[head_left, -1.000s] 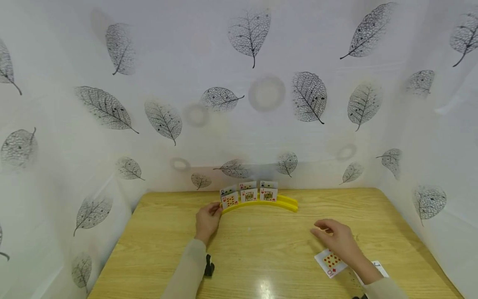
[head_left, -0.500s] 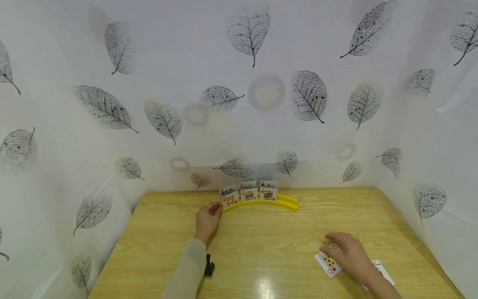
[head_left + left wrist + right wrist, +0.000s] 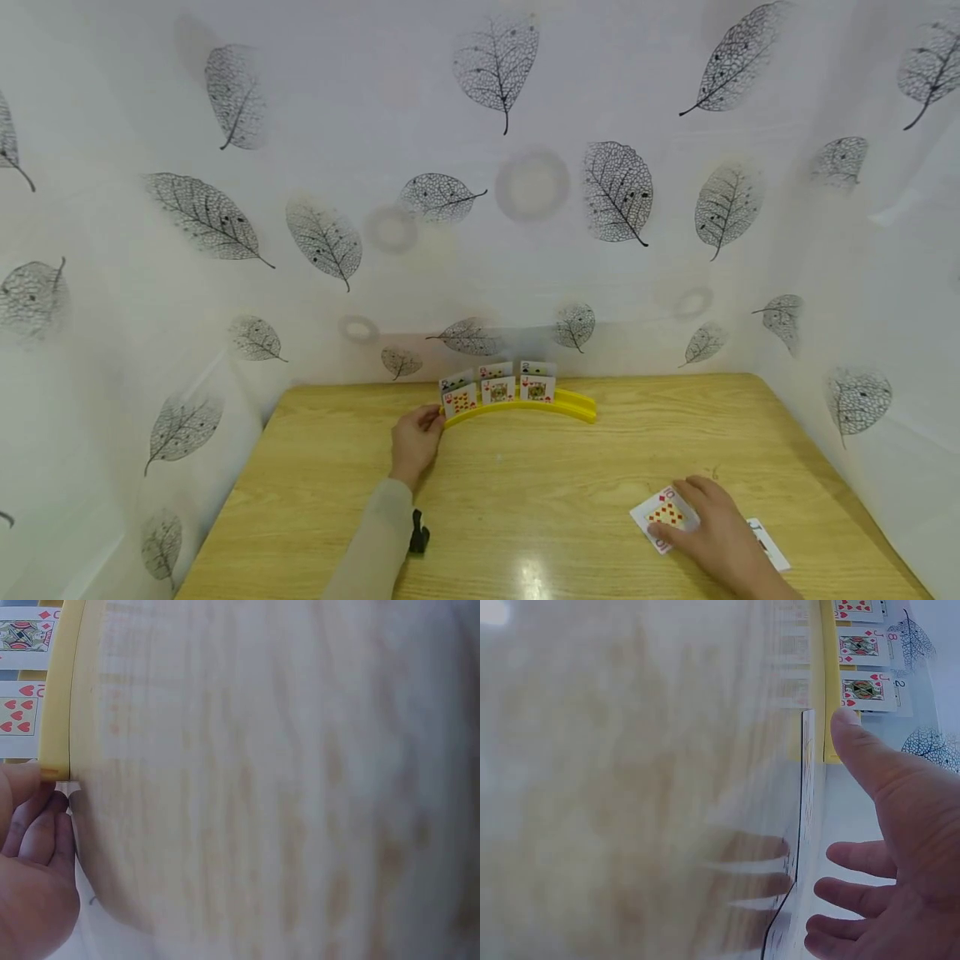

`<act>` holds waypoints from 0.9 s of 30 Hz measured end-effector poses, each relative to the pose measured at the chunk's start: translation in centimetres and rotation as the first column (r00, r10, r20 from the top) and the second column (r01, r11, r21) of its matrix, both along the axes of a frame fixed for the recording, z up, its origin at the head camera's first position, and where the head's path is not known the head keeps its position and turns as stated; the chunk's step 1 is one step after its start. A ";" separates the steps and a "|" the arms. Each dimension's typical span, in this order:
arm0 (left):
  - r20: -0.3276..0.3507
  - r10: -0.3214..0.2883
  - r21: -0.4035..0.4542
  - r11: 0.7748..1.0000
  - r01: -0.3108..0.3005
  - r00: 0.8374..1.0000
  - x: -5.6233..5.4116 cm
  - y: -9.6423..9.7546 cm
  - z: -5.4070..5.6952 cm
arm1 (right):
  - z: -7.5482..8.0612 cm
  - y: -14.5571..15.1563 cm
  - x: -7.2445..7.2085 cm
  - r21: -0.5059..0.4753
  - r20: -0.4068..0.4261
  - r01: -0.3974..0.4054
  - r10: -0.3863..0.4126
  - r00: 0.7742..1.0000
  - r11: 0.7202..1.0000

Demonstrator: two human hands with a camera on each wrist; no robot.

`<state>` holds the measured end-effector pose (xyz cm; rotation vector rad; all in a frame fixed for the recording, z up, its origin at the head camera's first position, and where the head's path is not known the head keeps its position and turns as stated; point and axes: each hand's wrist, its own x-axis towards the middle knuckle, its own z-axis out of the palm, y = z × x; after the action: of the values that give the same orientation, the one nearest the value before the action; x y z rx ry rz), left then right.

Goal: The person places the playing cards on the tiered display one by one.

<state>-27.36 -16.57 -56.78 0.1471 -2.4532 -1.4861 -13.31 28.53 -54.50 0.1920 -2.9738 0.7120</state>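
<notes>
My left hand [image 3: 416,443] pinches the left end of a curved yellow card holder [image 3: 558,406]; in the left wrist view the thumb [image 3: 19,782] lies against that end. Playing cards stand in the holder in two rows, with a ten of hearts [image 3: 460,402], a jack of diamonds [image 3: 498,390] and a jack of hearts [image 3: 537,389] in front. At the right, my right hand [image 3: 712,533] spreads over a ten of diamonds [image 3: 666,515] on the table. Its fingers look apart from the card in the right wrist view, where the card [image 3: 802,795] shows nearly edge-on.
A jack card [image 3: 772,550] lies right of the right hand, partly covered by it. A small black object [image 3: 418,533] sits beside the left sleeve. Leaf-patterned sheeting [image 3: 525,275] rises behind the wooden table [image 3: 540,492] and along both sides.
My right hand has moved down and to the right, and its fingers now spread over the ten of diamonds. The left hand has stayed at the holder's left end.
</notes>
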 end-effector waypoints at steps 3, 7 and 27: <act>0.000 -0.002 0.003 1.000 0.002 1.000 0.0 0.0 0.1 | -0.1 0.1 0.3 0.039 0.011 0.019 -0.019 1.000 0.999; 0.004 -0.003 0.010 1.000 0.003 1.000 0.1 0.0 0.3 | 0.0 0.2 0.6 0.081 0.061 0.039 -0.044 0.997 0.996; 0.013 0.011 0.001 1.000 -0.011 1.000 0.6 0.2 0.7 | 0.0 0.3 1.1 0.143 0.048 0.022 -0.030 0.998 0.990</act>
<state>-26.79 -16.33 -56.07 0.1703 -2.4575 -1.4872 -12.24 28.80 -54.54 0.1456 -3.0702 0.5097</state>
